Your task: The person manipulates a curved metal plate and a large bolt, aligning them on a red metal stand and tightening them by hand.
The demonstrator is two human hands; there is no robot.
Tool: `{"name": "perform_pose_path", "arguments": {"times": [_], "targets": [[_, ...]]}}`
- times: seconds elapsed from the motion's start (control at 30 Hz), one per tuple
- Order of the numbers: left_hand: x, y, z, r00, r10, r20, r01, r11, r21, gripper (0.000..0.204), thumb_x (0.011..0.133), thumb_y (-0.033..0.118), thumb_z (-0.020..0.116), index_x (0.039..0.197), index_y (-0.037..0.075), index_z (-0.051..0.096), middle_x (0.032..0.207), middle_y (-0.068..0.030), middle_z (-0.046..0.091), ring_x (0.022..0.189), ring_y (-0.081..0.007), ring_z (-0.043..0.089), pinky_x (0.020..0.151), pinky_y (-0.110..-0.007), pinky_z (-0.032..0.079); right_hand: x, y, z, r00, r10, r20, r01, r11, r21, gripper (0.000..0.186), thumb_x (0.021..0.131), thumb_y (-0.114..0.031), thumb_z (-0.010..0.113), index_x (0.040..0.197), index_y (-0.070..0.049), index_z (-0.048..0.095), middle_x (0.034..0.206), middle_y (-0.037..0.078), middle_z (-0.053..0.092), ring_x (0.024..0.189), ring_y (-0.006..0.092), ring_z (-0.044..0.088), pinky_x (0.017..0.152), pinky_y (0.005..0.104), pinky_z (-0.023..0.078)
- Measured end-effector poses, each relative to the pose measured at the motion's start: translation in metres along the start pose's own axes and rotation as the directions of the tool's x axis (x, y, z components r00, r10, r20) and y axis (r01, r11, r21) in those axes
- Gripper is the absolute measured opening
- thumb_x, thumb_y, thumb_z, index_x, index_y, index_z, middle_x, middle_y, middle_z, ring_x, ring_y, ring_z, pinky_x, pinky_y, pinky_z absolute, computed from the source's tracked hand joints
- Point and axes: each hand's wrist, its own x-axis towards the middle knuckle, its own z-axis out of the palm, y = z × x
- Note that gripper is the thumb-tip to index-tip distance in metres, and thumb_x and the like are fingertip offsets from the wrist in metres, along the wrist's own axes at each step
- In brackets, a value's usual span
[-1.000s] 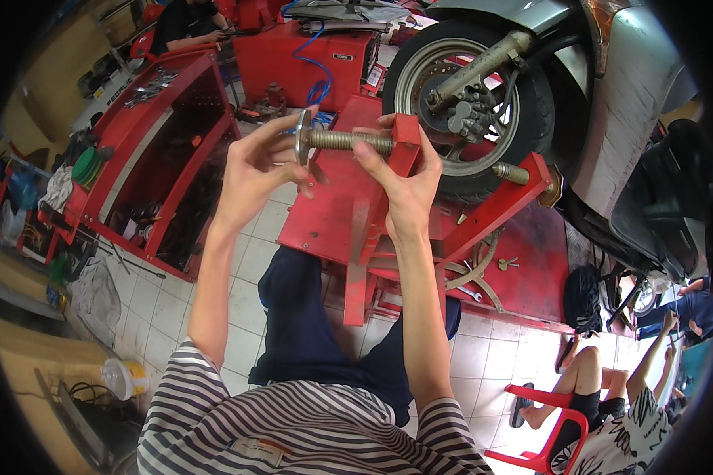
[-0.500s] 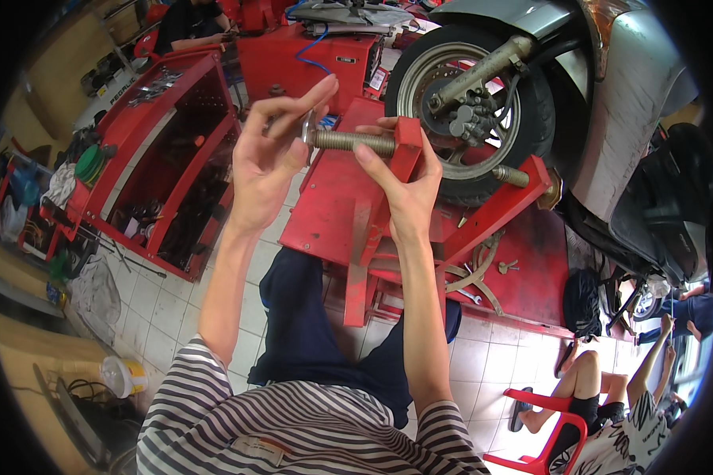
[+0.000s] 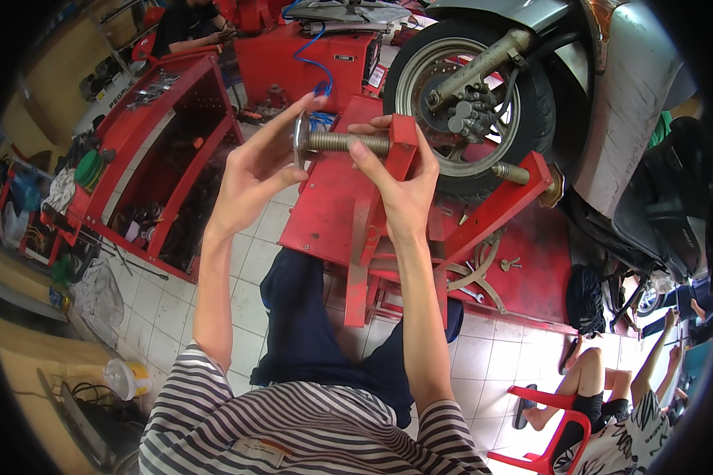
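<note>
A thick threaded screw (image 3: 337, 142) runs level through the top of a red metal clamp arm (image 3: 403, 134). On its left end sits a round metal disc (image 3: 299, 141). My left hand (image 3: 249, 178) is cupped round the disc with fingers stretched, its thumb at the lower edge. My right hand (image 3: 408, 190) closes over the screw beside the arm, thumb on the threads, fingers partly hidden behind. A second red arm (image 3: 499, 210), to the right, carries another threaded screw (image 3: 511, 174). A motorcycle's front wheel (image 3: 467, 111) stands just beyond both arms.
Under the wheel is a red lift platform (image 3: 321, 214), with a spanner (image 3: 472, 294) and keys (image 3: 510, 265) on it. A red tool trolley (image 3: 119, 174) stands left. Lower right, a person sits by a red plastic chair (image 3: 562, 435); another person (image 3: 186, 28) is far left.
My left hand has shifted slightly left and down, its fingers now lower round the disc, which shows more fully. My right hand stays on the screw, moved very slightly left.
</note>
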Motion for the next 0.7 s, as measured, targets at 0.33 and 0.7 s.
{"name": "perform_pose_path", "arguments": {"times": [0.33,0.7], "targets": [[0.01,-0.006,0.03,0.964,-0.036,-0.262,-0.057,0.939,-0.339,0.042,0.104,0.035,0.05,0.126,-0.001,0.051,0.145,-0.0223,0.045,0.135,-0.0371,0.046,0.112,-0.044,0.04,-0.001,-0.003,0.0,0.998,0.055,0.008,-0.056,0.993,0.103,0.042,0.076,-0.005,0.084,0.111,0.0,0.061,0.101,0.014,0.073,0.095,0.0152,0.067,0.087,0.0305,0.052],[-0.005,0.01,0.008,0.99,-0.14,-0.025,0.141,0.989,0.036,0.052,0.106,0.027,0.047,0.146,-0.005,0.041,0.135,-0.0168,0.055,0.102,-0.0195,0.064,0.083,-0.033,0.054,0.001,0.002,-0.001,1.0,-0.021,0.019,0.019,0.995,0.098,0.038,0.078,-0.008,0.084,0.107,0.002,0.062,0.099,0.012,0.072,0.095,0.0153,0.068,0.086,0.0314,0.054]]}}
